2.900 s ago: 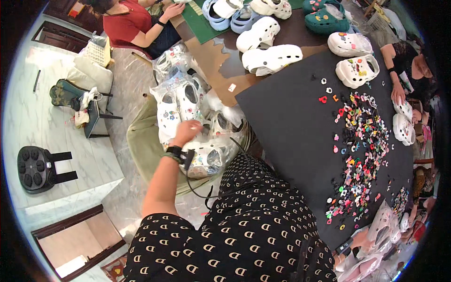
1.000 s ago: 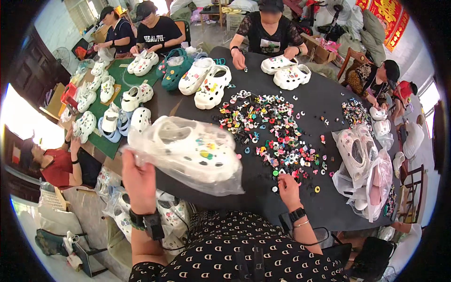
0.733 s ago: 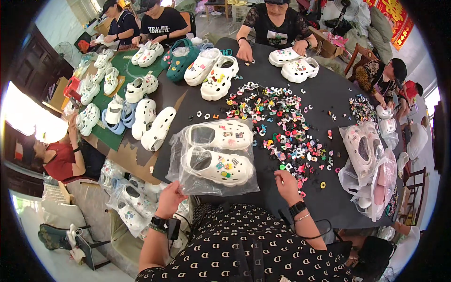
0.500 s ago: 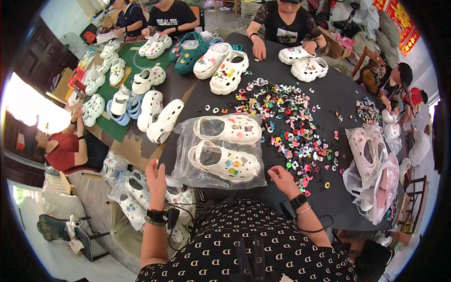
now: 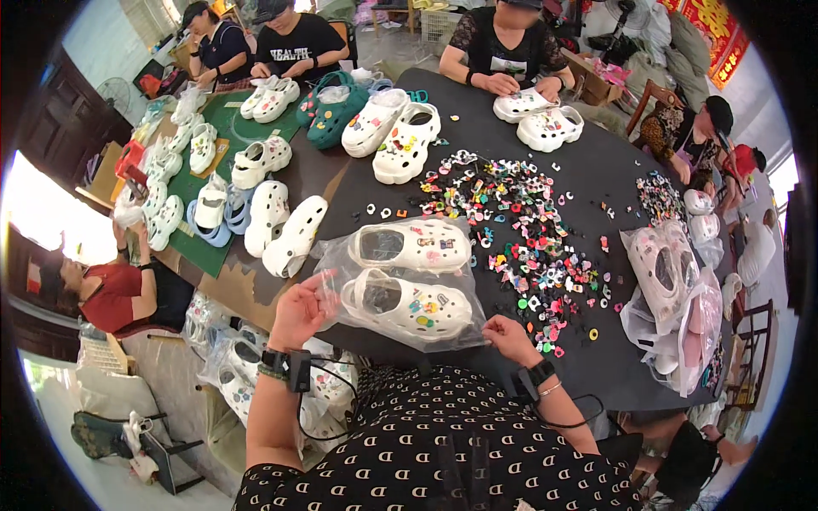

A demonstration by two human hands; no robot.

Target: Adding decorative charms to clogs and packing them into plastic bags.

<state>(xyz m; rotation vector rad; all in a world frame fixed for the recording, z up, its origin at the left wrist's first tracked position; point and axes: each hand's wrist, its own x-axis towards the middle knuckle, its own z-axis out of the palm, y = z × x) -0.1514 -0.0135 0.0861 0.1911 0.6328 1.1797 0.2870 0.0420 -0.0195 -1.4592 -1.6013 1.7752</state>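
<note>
A pair of white clogs lies side by side in a clear plastic bag (image 5: 443, 343) in front of me. Small colourful charms sit on the toes of the far clog (image 5: 405, 257) and the near clog (image 5: 407, 325). My left hand (image 5: 300, 313) is closed on the bag's left edge, with the film between thumb and fingers. At the near right corner of the bag, my right hand (image 5: 509, 335) pinches the plastic. Right of the bag, loose charms (image 5: 541, 260) are strewn over the black tabletop (image 5: 358, 183).
White clogs (image 5: 294, 237) and a dark green pair (image 5: 328, 119) stand at far left. Bagged shoes (image 5: 669, 281) rest on the right. A co-worker (image 5: 503, 51) handles white clogs across the table; other people sit around. More bagged clogs (image 5: 239, 366) are low on my left.
My left hand has moved from beside the bag onto its left edge and taken hold. My right hand now pinches the near right corner. The bag's film has shifted.
</note>
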